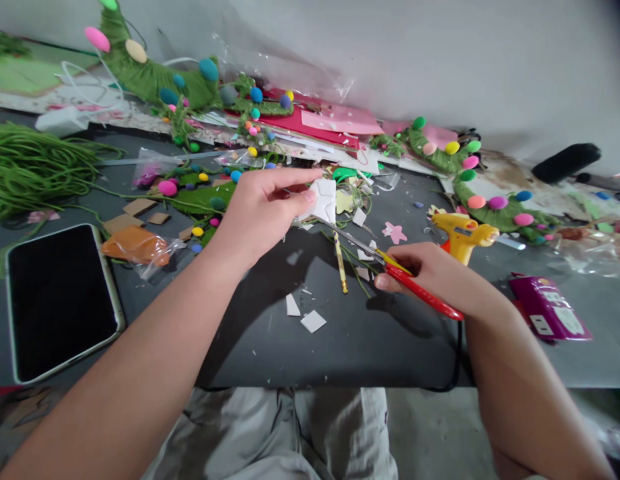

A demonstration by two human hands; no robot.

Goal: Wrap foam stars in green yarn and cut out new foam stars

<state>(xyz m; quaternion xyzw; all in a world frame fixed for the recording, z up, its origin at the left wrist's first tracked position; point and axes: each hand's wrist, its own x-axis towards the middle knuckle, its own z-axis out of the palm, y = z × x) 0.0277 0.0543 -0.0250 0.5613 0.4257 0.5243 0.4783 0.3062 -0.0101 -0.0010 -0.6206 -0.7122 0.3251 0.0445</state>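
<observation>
My left hand (270, 210) pinches a small piece of white foam sheet (324, 200) between thumb and fingers, above the dark table. Lines are marked or creased on the sheet's face. In my right hand (430, 270) are scissors (423, 293) with red and yellow handles. Their blades point left and reach the lower edge of the white sheet. Whether the blades are fully closed I cannot tell. Below lies a yellow patterned pencil (341, 267), and white offcuts (313, 321) are scattered nearer me.
A yellow glue gun (463, 233) lies beyond my right hand, near a purple packet (550, 308). At left are a tablet (63, 300), an orange bag (140, 245) and green yarn (35, 167). Green wrapped crescents (160, 80) with colored balls stand along the wall.
</observation>
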